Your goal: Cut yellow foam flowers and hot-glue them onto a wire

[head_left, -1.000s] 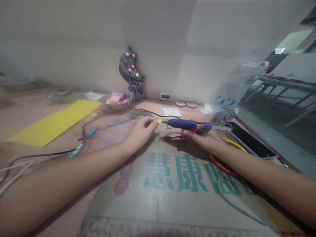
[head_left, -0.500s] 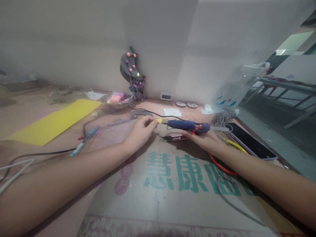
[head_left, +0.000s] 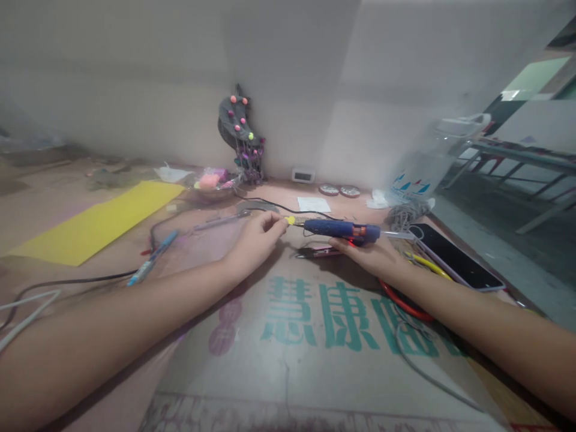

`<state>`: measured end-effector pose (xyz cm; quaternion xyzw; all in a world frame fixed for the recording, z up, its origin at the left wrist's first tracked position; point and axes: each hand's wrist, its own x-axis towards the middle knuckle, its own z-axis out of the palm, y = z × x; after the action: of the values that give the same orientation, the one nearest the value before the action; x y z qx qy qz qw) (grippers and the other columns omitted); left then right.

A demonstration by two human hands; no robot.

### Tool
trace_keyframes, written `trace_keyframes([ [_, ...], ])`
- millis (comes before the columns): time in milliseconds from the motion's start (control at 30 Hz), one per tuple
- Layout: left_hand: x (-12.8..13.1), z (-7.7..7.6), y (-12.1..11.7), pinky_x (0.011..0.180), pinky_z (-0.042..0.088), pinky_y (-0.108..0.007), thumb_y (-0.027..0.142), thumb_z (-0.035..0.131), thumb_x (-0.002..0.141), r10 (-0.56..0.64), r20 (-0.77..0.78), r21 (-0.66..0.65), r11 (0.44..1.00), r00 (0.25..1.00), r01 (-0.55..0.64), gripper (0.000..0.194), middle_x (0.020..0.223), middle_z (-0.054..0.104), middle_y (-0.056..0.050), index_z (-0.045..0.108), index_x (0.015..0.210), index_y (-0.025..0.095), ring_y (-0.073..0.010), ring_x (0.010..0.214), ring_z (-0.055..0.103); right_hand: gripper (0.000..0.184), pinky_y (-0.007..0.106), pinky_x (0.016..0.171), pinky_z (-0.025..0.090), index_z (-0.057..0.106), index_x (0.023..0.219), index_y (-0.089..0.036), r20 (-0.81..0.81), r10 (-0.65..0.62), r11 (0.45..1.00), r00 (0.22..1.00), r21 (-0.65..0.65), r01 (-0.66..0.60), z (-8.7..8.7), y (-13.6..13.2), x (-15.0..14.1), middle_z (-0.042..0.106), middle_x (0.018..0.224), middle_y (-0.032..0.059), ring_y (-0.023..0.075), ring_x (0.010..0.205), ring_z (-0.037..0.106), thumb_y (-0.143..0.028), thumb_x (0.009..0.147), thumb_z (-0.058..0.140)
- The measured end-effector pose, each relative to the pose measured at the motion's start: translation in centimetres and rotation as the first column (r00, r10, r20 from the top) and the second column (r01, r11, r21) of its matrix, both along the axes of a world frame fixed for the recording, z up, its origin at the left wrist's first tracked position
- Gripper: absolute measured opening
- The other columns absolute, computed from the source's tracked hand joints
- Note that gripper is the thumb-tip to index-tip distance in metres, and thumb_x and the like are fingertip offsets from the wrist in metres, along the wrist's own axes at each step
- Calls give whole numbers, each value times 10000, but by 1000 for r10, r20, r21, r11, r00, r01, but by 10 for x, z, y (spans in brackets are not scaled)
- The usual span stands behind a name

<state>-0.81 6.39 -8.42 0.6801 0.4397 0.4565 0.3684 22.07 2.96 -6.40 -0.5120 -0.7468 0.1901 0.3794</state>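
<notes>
Between the thumb and forefinger of my left hand is a small yellow piece, too small to name further. My right hand is wrapped round a blue hot glue gun, which points left. Its metal nozzle meets or nearly meets the yellow piece; I cannot tell which. A clear glue stick sticks out of the gun's back end, and a red light glows on its handle. Just below the gun, a dark-tipped tool with a pink edge lies on the printed cardboard.
Yellow paper and a blue pen lie to the left. A grey moon ornament with pompoms stands against the wall. On the right are a phone, grey yarn, a clear bottle and orange-handled scissors.
The glue gun and my right hand have shifted very slightly left. My left hand and the yellow piece stay almost in place.
</notes>
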Motion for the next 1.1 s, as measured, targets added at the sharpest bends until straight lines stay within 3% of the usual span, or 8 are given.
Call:
trace_keyframes([
  [167, 0, -1, 1, 699, 369, -261, 345, 528, 869, -4, -1, 10, 1000, 1000, 4, 197, 748, 564, 16, 562, 756, 188, -149, 744, 518, 316, 420, 835, 599, 736, 953, -170, -29, 21, 1000, 999, -1, -21, 1, -1, -1, 767, 902, 88, 300, 885, 721, -418, 776, 651],
  [533, 1, 1, -2, 705, 393, -258, 345, 532, 864, 5, -15, 22, 1000, 1000, -4, 190, 767, 602, 2, 577, 769, 187, -161, 760, 548, 309, 494, 873, 585, 722, 946, -182, -38, 21, 1000, 999, 22, -21, 2, -2, -3, 766, 927, 92, 315, 912, 719, -434, 780, 660],
  [1100, 1, 0, -1, 698, 391, -259, 359, 536, 868, -8, -18, 20, 1000, 1000, 8, 196, 764, 588, 4, 581, 781, 189, -158, 753, 541, 270, 475, 854, 591, 712, 915, -203, -7, -46, 996, 999, 81, 46, 2, -1, -3, 760, 899, 84, 319, 899, 713, -429, 772, 672],
])
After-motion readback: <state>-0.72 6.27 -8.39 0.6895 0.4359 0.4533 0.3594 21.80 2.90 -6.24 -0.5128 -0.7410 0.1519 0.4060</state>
